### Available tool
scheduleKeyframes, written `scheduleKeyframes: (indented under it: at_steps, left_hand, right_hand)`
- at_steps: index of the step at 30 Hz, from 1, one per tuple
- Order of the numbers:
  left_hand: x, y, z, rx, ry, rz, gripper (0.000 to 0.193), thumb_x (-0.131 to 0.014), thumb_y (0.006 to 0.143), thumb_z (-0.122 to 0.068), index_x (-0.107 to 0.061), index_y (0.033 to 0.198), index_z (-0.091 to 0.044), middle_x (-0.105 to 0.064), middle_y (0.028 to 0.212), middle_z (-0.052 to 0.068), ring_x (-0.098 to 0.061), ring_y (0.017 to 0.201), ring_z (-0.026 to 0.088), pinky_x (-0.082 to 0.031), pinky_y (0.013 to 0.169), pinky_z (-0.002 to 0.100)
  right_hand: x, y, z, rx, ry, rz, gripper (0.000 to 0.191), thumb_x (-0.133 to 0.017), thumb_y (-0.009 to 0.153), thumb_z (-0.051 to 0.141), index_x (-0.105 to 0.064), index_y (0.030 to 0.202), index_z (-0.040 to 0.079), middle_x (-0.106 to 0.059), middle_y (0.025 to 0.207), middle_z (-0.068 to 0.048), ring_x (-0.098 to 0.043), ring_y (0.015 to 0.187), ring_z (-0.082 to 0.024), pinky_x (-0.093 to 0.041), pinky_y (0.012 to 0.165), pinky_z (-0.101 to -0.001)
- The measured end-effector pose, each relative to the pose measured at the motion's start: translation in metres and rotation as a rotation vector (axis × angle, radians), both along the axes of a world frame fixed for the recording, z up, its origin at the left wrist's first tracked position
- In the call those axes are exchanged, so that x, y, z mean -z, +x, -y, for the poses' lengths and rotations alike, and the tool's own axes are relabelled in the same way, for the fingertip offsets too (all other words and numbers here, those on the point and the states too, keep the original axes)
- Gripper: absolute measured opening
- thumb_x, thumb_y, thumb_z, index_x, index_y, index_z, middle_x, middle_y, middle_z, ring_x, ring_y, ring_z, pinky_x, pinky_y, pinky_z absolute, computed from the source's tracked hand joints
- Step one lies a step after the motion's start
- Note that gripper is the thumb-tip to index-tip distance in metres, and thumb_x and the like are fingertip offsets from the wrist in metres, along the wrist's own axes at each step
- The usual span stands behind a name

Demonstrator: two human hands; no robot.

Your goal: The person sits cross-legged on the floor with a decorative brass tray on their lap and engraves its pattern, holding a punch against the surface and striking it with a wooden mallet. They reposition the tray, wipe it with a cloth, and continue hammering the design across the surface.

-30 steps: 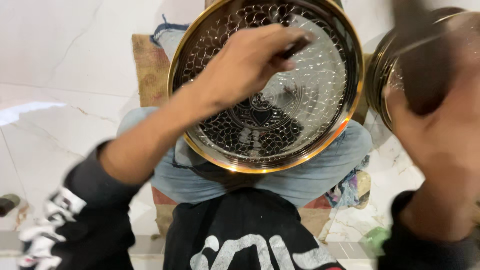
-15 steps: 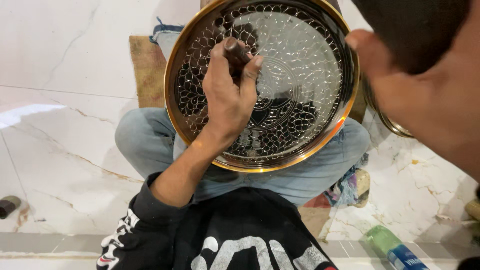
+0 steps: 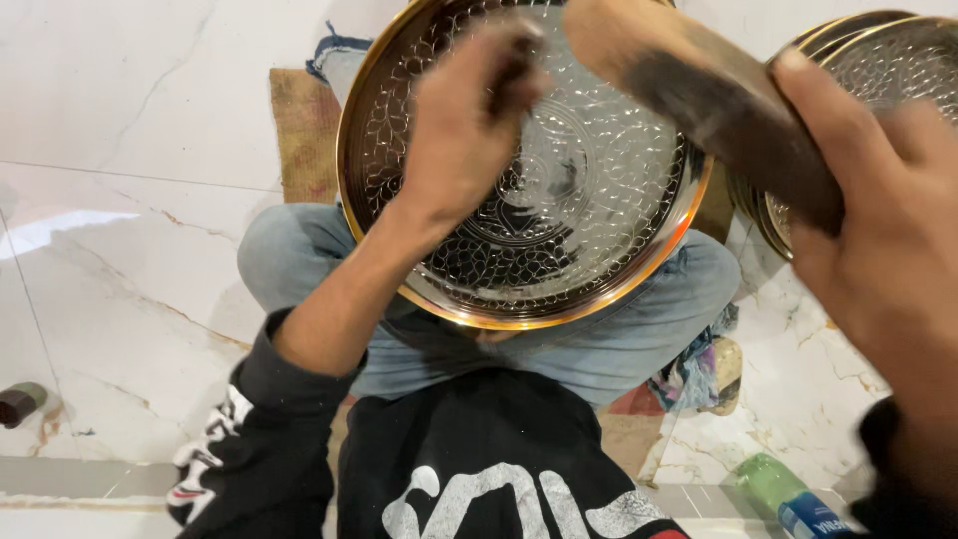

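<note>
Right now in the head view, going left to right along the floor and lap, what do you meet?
Dark cylinder at the left edge → woven mat → left hand on the engraved round tray → right hand gripping a dark wooden tool, in front of stacked trays.

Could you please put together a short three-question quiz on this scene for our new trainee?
1. True or false: the large engraved metal tray rests on the person's lap.
2. What does the right hand grip: A) a green bottle, B) a dark wooden mallet, C) a cloth?
3. Where does the left hand, which pinches a small dark tool, sit?

Key
1. True; it lies across the crossed legs.
2. B.
3. Over the tray's upper part, the tool near the patterned surface; blur hides whether they touch.
</note>
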State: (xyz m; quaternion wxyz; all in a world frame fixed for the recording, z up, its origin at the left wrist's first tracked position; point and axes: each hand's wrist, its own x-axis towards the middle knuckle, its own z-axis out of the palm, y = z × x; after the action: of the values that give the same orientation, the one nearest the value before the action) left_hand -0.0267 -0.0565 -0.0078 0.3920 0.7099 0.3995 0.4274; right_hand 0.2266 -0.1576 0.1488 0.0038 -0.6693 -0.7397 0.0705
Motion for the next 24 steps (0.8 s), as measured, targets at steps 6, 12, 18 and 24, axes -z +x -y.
scheduleKeyframes:
  at_steps: [6, 12, 18, 24]
  left_hand:
    - [-0.004, -0.014, 0.037, 0.126, -0.15, -0.041, 0.043, -0.076, 0.104, -0.015, -0.053, 0.141, -0.012, -0.072, 0.103, 0.006, -0.075, 0.089, 0.016, -0.061, 0.079, 0.033]
    - [0.013, -0.018, 0.033, 0.335, -0.025, -0.034, 0.054, -0.077, 0.104, -0.008, -0.045, 0.147, -0.014, -0.064, 0.111, 0.01, -0.073, 0.095, 0.021, -0.063, 0.086, 0.033]
    - [0.024, -0.017, 0.024, 0.35, 0.081, -0.032, 0.058, -0.079, 0.106, -0.005, -0.042, 0.151, -0.013, -0.058, 0.107, 0.01, -0.068, 0.086, 0.022, -0.058, 0.078, 0.034]
    - [0.025, -0.017, 0.022, 0.343, 0.096, -0.046, 0.056, -0.08, 0.107, -0.007, -0.042, 0.149, -0.012, -0.057, 0.104, 0.011, -0.068, 0.088, 0.022, -0.057, 0.077, 0.033]
  right_hand:
    - [0.054, -0.007, 0.059, 0.447, -0.051, -0.478, 0.093, -0.082, 0.084, 0.018, -0.029, 0.16, 0.013, -0.068, 0.118, -0.02, -0.073, 0.096, -0.038, -0.057, 0.08, -0.0484]
    - [0.063, -0.015, 0.065, 0.193, -0.321, 0.238, 0.087, -0.084, 0.085, 0.023, -0.041, 0.161, 0.026, -0.067, 0.098, -0.014, -0.07, 0.072, -0.037, -0.055, 0.061, -0.0515]
    - [0.034, -0.002, 0.049, 0.08, 0.109, 0.156, 0.073, -0.083, 0.089, 0.008, -0.05, 0.154, 0.009, -0.065, 0.106, -0.018, -0.069, 0.092, -0.034, -0.058, 0.077, -0.0442]
    - [0.066, 0.036, 0.052, 0.245, 0.071, -0.489, 0.027, -0.071, 0.112, 0.009, -0.056, 0.133, 0.0, -0.07, 0.126, -0.019, -0.072, 0.108, -0.028, -0.059, 0.096, -0.0362]
